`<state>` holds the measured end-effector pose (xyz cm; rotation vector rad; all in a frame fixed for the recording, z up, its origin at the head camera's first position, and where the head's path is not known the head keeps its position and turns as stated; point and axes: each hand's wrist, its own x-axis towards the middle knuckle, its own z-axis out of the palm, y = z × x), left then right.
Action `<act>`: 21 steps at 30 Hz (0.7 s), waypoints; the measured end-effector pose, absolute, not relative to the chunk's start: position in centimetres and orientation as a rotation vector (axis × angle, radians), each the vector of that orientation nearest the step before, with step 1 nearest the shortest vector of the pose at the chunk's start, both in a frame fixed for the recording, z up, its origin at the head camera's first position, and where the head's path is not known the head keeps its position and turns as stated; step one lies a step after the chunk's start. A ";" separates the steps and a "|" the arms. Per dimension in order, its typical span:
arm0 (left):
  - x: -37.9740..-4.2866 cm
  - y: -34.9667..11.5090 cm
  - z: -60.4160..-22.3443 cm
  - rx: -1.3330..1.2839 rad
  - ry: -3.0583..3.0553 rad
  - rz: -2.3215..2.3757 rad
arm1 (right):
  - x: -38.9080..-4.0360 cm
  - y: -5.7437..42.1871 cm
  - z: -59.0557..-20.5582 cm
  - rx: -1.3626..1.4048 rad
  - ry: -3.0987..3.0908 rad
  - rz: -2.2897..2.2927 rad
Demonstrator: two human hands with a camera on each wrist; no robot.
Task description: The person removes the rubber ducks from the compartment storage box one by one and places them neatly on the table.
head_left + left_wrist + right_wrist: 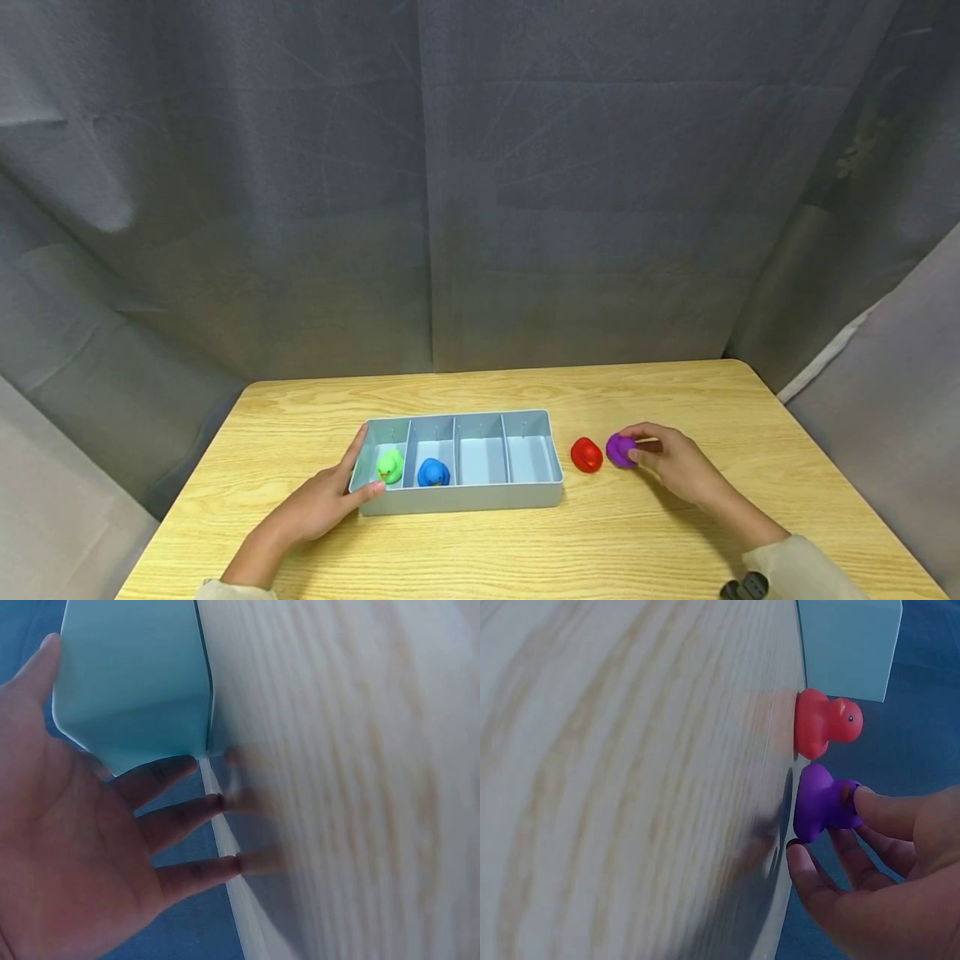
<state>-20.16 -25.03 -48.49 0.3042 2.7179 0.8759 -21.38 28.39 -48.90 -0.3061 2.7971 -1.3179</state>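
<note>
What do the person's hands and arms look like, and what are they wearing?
The left hand and right hand are bare, with no gloves. The left sleeve and right sleeve are pale beige. A small black gadget shows beside the right sleeve.

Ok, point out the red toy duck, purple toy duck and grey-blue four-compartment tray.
Red toy duck (813, 724), right wrist view, its body.
Purple toy duck (815, 802), right wrist view, its body.
Grey-blue four-compartment tray (465, 499), head view, its near wall.

Purple duck (823, 801), red duck (587, 455), wood-grained table (480, 554)
</note>
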 end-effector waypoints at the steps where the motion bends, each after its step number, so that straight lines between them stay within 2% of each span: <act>1: -20.2 -25.0 -48.5 0.305 2.719 0.876 | -21.4 28.4 -48.9 -0.306 2.797 -1.316; 21: -20.2 -25.0 -48.5 0.305 2.718 0.882 | -21.5 28.8 -49.2 -0.308 2.798 -1.286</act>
